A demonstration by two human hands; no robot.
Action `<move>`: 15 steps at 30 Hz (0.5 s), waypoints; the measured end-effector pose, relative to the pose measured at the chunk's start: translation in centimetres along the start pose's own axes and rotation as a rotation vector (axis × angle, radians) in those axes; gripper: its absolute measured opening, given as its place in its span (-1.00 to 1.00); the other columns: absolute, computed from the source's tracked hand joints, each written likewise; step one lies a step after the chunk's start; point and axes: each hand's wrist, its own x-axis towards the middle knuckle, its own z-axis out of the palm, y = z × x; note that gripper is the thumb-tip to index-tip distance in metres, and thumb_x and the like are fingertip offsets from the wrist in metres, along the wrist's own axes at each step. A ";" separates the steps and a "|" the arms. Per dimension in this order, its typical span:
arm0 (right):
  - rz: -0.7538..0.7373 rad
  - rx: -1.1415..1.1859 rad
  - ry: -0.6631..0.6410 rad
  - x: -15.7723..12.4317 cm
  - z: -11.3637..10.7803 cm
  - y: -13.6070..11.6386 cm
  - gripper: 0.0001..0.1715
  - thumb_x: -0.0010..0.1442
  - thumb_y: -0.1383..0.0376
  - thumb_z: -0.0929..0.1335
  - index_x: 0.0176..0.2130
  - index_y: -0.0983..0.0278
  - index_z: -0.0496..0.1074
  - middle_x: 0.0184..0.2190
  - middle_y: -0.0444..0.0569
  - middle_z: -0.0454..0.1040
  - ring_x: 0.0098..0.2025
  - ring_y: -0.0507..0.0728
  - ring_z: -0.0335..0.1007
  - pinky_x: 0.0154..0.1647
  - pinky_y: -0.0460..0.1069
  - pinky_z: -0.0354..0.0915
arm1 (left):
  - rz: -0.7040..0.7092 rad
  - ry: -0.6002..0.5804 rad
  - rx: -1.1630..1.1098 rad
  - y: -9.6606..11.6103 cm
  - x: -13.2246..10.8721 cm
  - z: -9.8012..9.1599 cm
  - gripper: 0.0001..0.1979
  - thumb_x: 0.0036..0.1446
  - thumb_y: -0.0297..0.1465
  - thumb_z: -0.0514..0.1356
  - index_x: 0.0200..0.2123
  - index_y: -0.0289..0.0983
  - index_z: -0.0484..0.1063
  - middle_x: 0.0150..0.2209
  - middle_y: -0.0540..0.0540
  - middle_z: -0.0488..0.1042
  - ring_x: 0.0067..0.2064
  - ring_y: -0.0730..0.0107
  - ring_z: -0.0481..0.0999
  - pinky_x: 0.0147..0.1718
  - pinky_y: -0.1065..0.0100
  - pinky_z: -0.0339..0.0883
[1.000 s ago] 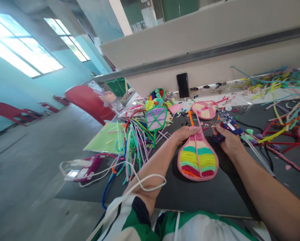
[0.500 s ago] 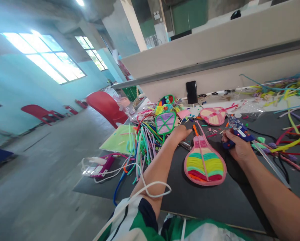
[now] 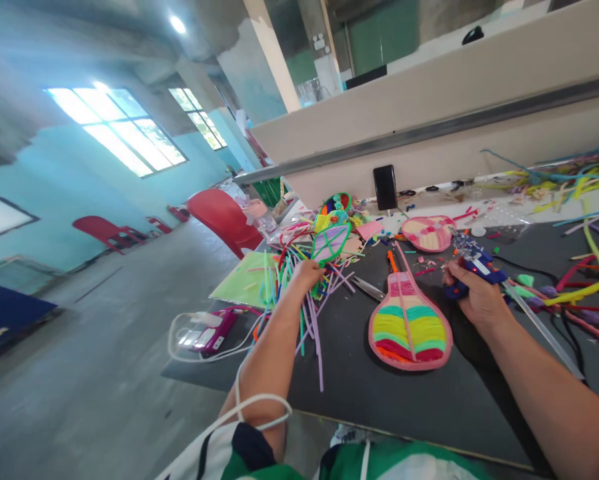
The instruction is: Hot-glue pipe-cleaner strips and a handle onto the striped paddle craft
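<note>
My left hand (image 3: pixel 307 275) is closed at the lower end of a purple panel with a green pipe-cleaner frame and cross (image 3: pixel 331 243), which is tilted. Its fingertips are partly hidden. Loose pipe cleaners (image 3: pixel 313 333) fan out beneath this hand. My right hand (image 3: pixel 474 285) is wrapped round a blue glue gun (image 3: pixel 483 268), with a long clear glue stick (image 3: pixel 547 328) out of its back. Between my hands a pink-edged, vase-shaped piece (image 3: pixel 410 327) with striped fill lies flat. Scissors (image 3: pixel 368 289) and an orange-handled tool (image 3: pixel 391 261) are beside its neck.
A phone (image 3: pixel 385 187) leans against the partition (image 3: pixel 339 157). A pink-rimmed panel (image 3: pixel 428 233) lies at the back. Pipe cleaners (image 3: pixel 587 293) crowd the right side. At left are a purple power bank (image 3: pixel 218 332) with a white cable and a green sheet (image 3: pixel 242 283).
My left hand has moved left and closed at the green-framed panel, which has tilted. Purple pipe cleaners have spread across the table. My right hand stays with the glue gun.
</note>
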 end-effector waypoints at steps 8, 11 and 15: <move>-0.013 0.025 0.009 -0.2 0.6 -0.4 -0.74 -0.13 0.33 0.54 -0.43 0.25 0.42 -0.49 -0.17 0.38 -0.53 -0.04 0.24 -0.55 -0.11 0.18 | -0.057 0.025 -0.437 -4.5 -0.4 -4.4 -0.60 -0.07 -0.08 0.26 -0.51 -0.35 0.41 -0.57 -0.04 0.43 -0.71 0.65 0.04 -0.71 0.50 -0.14; -0.018 0.009 0.032 -0.1 0.5 -0.4 -0.73 -0.14 0.33 0.54 -0.42 0.26 0.42 -0.49 -0.15 0.38 -0.52 -0.02 0.25 -0.54 -0.09 0.18 | -0.076 0.027 -0.515 -5.4 -0.2 -4.3 -0.62 -0.10 -0.10 0.28 -0.48 -0.34 0.41 -0.58 -0.01 0.40 -0.71 0.66 0.03 -0.71 0.51 -0.19; -0.038 -0.017 0.007 0.0 0.3 -0.3 -0.76 -0.08 0.31 0.52 -0.41 0.26 0.41 -0.49 -0.15 0.37 -0.53 -0.03 0.24 -0.54 -0.09 0.17 | -0.093 0.057 -0.587 -6.3 -0.1 -4.7 -0.65 -0.06 -0.12 0.26 -0.42 -0.34 0.44 -0.60 0.04 0.35 -0.72 0.69 -0.01 -0.73 0.52 -0.22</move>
